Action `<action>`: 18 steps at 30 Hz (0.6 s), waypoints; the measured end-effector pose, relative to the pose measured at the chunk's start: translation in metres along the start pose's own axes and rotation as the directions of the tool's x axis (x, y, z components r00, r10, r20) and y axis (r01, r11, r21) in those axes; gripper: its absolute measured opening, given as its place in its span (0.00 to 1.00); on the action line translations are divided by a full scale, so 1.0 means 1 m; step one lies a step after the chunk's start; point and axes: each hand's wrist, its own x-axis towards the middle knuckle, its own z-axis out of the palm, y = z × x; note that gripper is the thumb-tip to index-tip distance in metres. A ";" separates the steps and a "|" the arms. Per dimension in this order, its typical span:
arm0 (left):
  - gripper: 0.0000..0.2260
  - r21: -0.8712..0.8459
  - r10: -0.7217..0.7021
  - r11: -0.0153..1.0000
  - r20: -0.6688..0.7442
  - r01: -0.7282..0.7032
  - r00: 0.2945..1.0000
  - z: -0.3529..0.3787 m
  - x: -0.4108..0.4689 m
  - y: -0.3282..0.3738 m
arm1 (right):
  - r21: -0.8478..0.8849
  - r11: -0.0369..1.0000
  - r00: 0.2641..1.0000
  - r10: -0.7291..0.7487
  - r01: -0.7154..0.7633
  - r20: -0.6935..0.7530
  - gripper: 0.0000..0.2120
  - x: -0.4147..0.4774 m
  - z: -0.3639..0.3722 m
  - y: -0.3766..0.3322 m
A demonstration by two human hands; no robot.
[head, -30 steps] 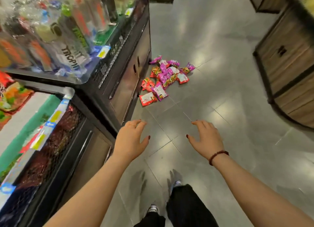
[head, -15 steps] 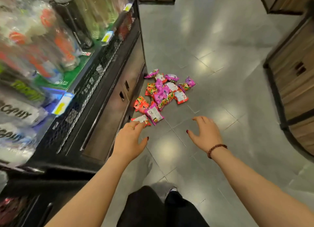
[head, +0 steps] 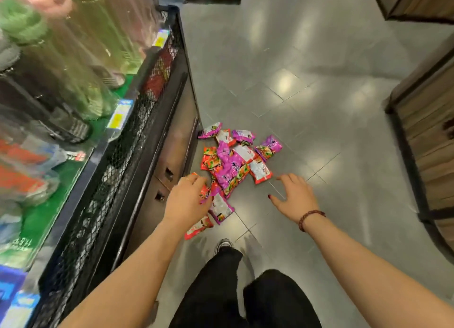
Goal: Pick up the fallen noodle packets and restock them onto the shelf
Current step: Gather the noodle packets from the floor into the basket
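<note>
At the left, the shelf [head: 137, 131] carries blurred bottles [head: 73, 70]. The left hand [head: 186, 202], fingers loosely bent and gripping nothing, hangs over the near end of the noodle packets [head: 233, 165] (pink and red, heaped), which lie on the floor [head: 319, 94] against the shelf's base. The right hand [head: 294, 197], fingers spread, hovers just beside the heap. Wooden crates [head: 427, 141] stand along the floor's right edge.

The floor [head: 307, 65] is glossy grey tile. A loose heap of pink, red and orange noodle packets [head: 233, 165] lies on it, many overlapping, just beside the foot of the dark shelf [head: 172, 143] at left. Wooden display units [head: 427, 141] stand on it at right.
</note>
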 end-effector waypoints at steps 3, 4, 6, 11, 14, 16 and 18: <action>0.18 -0.050 -0.063 0.997 0.041 0.065 0.997 -0.004 0.052 -0.015 | 0.106 0.993 0.999 0.042 -0.044 0.019 0.25 0.046 -0.006 0.000; 0.19 -0.078 -0.090 0.993 0.052 0.094 0.995 -0.004 0.067 -0.019 | 0.125 0.991 0.998 0.052 -0.056 0.037 0.24 0.060 -0.006 0.003; 0.20 -0.112 -0.138 0.983 0.086 0.147 0.987 0.002 0.095 -0.028 | 0.134 0.989 0.996 0.059 -0.068 0.071 0.24 0.092 -0.004 0.009; 0.24 -0.116 -0.259 0.953 0.167 0.279 0.951 0.036 0.157 -0.050 | 0.145 0.984 0.984 0.081 -0.105 0.160 0.25 0.181 0.010 0.026; 0.24 -0.152 -0.369 0.902 0.215 0.404 0.904 0.066 0.191 -0.065 | 0.177 0.975 0.970 0.091 -0.132 0.225 0.24 0.239 0.031 0.041; 0.23 -0.204 -0.467 0.832 0.246 0.516 0.849 0.090 0.212 -0.073 | 0.201 0.967 0.961 0.104 -0.158 0.255 0.24 0.277 0.050 0.049; 0.25 -0.256 -0.559 0.738 0.286 0.624 0.778 0.119 0.231 -0.079 | 0.239 0.947 0.946 0.141 -0.216 0.293 0.25 0.311 0.075 0.056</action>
